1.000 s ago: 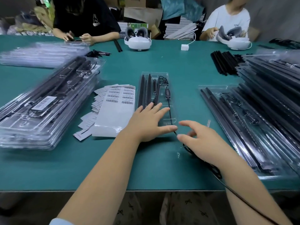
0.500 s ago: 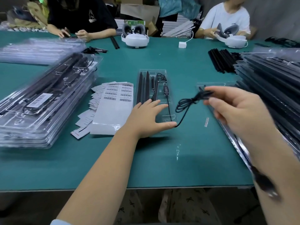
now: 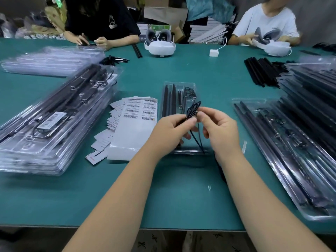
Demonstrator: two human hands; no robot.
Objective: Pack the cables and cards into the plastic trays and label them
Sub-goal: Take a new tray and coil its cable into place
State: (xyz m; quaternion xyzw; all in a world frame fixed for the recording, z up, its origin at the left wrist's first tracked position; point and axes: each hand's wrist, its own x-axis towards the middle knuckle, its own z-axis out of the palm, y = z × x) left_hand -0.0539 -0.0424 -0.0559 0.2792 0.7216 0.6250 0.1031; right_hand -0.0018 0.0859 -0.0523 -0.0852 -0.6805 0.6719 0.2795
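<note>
Head view showed the left hand (image 3: 168, 132) had left the open tray (image 3: 179, 86) to join the right hand (image 3: 221, 130) — both pinching the black cable (image 3: 193, 109) just above it, apparently bundling it for packing.

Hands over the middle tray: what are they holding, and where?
Both hands, left and right, pinch a thin black cable just below its small loop.
</note>
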